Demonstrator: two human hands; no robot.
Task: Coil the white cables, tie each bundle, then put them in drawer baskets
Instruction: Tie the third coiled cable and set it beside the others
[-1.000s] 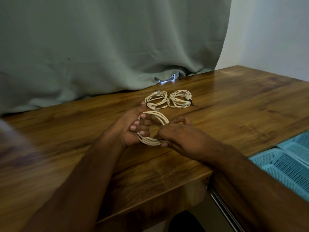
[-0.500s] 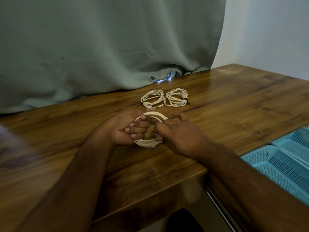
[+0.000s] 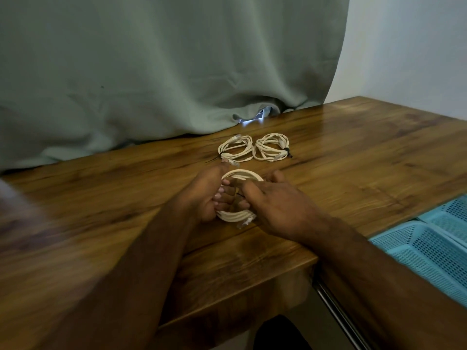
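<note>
A coiled white cable [image 3: 235, 215] stands on edge on the wooden table [image 3: 353, 178]. My left hand [image 3: 207, 195] grips its left side, fingers curled through the loop. My right hand [image 3: 275, 205] pinches the coil's right side, where a thin dark tie shows between the fingers; its fingertips are hidden. Behind them lie two tied bundles flat on the table: one [image 3: 235, 150] on the left, another [image 3: 271, 147] on the right, each bound by a dark tie.
Light blue perforated drawer baskets [image 3: 424, 251] sit below the table's right edge. A grey-green curtain [image 3: 151, 72] hangs along the back of the table. A metal rail [image 3: 336, 314] runs beneath the table's near right corner.
Both hands have closed in on the coil, the right hand moving left over its right side. The view has shifted slightly; the two tied bundles have not moved.
</note>
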